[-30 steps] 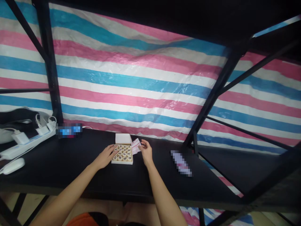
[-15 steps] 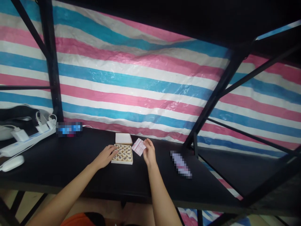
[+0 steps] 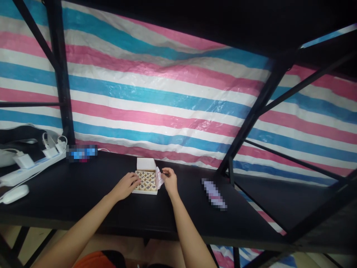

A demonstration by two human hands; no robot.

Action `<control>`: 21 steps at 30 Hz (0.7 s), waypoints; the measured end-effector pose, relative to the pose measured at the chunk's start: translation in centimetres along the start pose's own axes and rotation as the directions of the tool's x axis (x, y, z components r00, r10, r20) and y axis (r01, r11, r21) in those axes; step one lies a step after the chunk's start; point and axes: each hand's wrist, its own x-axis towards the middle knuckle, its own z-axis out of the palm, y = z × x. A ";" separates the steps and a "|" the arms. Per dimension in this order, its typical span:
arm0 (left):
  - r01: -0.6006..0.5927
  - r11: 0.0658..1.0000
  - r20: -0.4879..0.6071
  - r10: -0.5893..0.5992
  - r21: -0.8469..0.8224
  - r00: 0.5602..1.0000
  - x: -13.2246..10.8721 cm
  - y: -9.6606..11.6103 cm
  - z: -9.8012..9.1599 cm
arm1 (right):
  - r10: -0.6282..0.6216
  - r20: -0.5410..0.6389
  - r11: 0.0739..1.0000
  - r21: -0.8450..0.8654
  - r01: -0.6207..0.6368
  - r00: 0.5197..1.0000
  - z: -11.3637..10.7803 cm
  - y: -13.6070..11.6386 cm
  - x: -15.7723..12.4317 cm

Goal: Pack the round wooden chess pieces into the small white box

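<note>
A small open white box (image 3: 133, 192) of round wooden game pieces (image 3: 146, 180) with dark characters sits on the black table (image 3: 83, 193). Its white lid (image 3: 146, 163) lies just behind it. My left hand (image 3: 126, 185) rests against the box's left side, fingers curled on its edge. My right hand (image 3: 169, 180) pinches a folded pink-and-white paper sheet (image 3: 158, 178) right beside the box's right edge.
A white power strip (image 3: 25, 172) with plugged chargers and a white mouse-like object (image 3: 15, 193) lie at the far left. A blurred packet (image 3: 214, 193) lies to the right. Black metal frame posts (image 3: 60, 74) stand around, and a striped tarp (image 3: 178, 96) hangs behind.
My right hand lifted the paper sheet up beside the box, then brought it down and left against the box's right edge. My left hand stayed on the box.
</note>
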 end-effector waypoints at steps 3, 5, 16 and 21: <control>0.012 1.000 0.001 -0.012 -0.015 1.000 0.0 0.2 -0.1 | 0.026 -0.051 0.990 -0.134 -0.033 0.998 -1.0 0.2 0.3; 0.022 1.000 0.000 -0.022 -0.022 1.000 0.0 0.2 -0.2 | 0.055 -0.080 0.970 -0.234 -0.072 0.995 -1.4 0.4 0.3; 0.047 0.999 0.016 -0.047 -0.025 0.999 0.0 0.1 -0.1 | 0.184 0.121 0.798 -0.597 -0.077 0.975 -1.7 0.0 -1.0; 0.042 0.999 0.007 -0.041 -0.029 0.999 0.0 -0.1 0.0 | 0.062 0.254 0.815 -0.572 0.098 0.965 -2.6 -1.4 -1.5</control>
